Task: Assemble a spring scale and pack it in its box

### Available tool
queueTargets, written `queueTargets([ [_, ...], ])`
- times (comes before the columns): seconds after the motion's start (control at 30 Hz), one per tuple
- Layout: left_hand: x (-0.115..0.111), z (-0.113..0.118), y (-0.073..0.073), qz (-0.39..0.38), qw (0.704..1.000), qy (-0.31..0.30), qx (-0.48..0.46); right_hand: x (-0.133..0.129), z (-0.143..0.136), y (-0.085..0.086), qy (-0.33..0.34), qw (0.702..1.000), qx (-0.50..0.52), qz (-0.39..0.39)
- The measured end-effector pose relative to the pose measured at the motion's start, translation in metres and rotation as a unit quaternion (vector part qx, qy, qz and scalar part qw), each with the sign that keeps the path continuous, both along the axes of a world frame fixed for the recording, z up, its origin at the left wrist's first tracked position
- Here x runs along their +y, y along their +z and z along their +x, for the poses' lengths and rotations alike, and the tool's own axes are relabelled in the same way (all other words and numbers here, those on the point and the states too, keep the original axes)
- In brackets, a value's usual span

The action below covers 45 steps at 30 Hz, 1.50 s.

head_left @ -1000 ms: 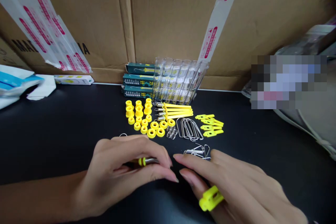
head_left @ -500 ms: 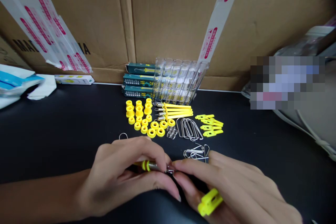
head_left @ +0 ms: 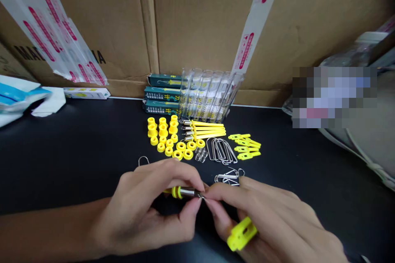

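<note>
My left hand (head_left: 154,207) pinches the hooked end of a metal cylinder (head_left: 187,192) that has yellow rings and a yellow stem at its left. Thumb and index fingertip close on a small wire loop there. My right hand (head_left: 271,218) meets it from the right, its thumb and index finger pinching the same wire end. A bright yellow slotted piece (head_left: 242,233) is tucked within my right hand and sticks out below its fingers. How the wire is joined at the fingertips is too small to tell.
Beyond my hands lie yellow collars (head_left: 163,130), small springs (head_left: 201,155), wire hooks (head_left: 221,151), metal clips (head_left: 228,176), yellow rods (head_left: 206,129) and slotted yellow pieces (head_left: 247,149). Clear tubes (head_left: 210,94) and green boxes (head_left: 159,107) stand behind, before a cardboard box (head_left: 197,20).
My left thumb has drawn in to pinch the wire end, and the metal cylinder shows more fully. My right hand and the slotted piece have shifted slightly left.
</note>
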<state>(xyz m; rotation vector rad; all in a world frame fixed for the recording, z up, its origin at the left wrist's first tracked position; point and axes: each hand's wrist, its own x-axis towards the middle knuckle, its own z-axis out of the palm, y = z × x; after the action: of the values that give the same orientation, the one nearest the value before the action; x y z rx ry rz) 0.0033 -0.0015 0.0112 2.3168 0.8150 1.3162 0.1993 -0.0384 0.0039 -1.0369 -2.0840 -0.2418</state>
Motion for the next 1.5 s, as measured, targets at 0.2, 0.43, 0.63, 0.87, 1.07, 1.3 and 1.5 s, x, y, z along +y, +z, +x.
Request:
queueTargets([
  [0.2,-0.0014,0.0013,0.0008,0.007,1.000,0.009,0.013,-0.0049,-0.0016,-0.0017,0.008,0.999,0.036,-0.033],
  [0.43,-0.0007,0.0004,0.0009,0.005,1.000,0.028,0.012,-0.0016,0.0014,-0.0006,0.071,0.985,0.095,-0.128],
  [0.63,-0.0005,0.0021,0.0031,0.025,0.998,0.044,0.034,0.0003,0.0001,-0.0016,0.096,0.963,0.175,-0.183],
  [0.87,0.0000,0.0037,0.0066,0.024,0.998,0.042,0.043,-0.0020,0.0003,-0.0016,0.097,0.956,0.187,-0.202],
  [1.07,0.0009,0.0061,0.0057,0.031,0.996,0.069,0.047,0.0006,-0.0043,-0.0004,0.056,0.947,0.200,-0.243],
  [1.3,-0.0011,0.0055,0.0038,0.029,0.995,0.073,0.054,0.0003,-0.0026,0.0029,0.061,0.940,0.191,-0.275],
  [1.5,-0.0017,0.0033,0.0027,0.032,0.998,0.044,0.035,0.0026,-0.0045,0.0033,0.046,0.940,0.194,-0.278],
])
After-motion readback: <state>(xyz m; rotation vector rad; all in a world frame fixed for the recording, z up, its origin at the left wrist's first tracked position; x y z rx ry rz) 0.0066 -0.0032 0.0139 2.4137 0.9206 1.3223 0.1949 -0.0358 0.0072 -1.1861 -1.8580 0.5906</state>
